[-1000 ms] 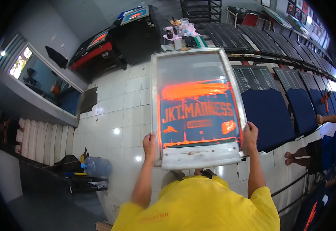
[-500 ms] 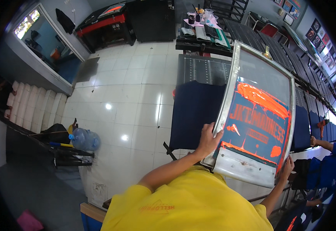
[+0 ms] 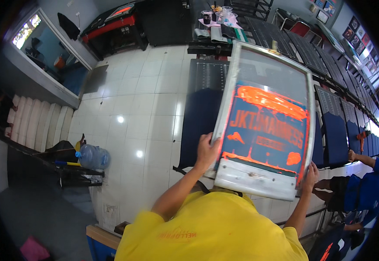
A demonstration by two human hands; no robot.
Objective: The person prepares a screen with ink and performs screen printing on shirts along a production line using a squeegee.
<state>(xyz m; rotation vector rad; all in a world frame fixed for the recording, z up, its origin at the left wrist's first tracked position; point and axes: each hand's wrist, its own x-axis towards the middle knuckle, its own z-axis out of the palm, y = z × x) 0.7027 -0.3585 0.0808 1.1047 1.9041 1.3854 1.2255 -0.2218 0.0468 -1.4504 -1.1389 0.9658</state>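
A metal-framed printing screen (image 3: 263, 176) spans the space between my two hands, tilted a little. Orange ink (image 3: 267, 101) lies in a thick band across its mesh, with thinner smears near the frame and a few patches lower down. My left hand (image 3: 207, 152) grips the left side of the frame near its lower end. At the lower right corner, my right hand (image 3: 311, 177) is closed on the other side. Beneath and left of the screen, dark blue fabric (image 3: 198, 126) covers a black printing board (image 3: 209, 71).
More printing boards (image 3: 302, 50) run away to the right, several covered in dark fabric. Cups and rags (image 3: 224, 19) stand on the far table. A person in blue (image 3: 367, 187) works at the right. A water bottle (image 3: 93, 157) lies at left near steps (image 3: 37, 124).
The screen has moved left in the picture with both hands on it, now over more of the dark fabric. Further boards show at its right.
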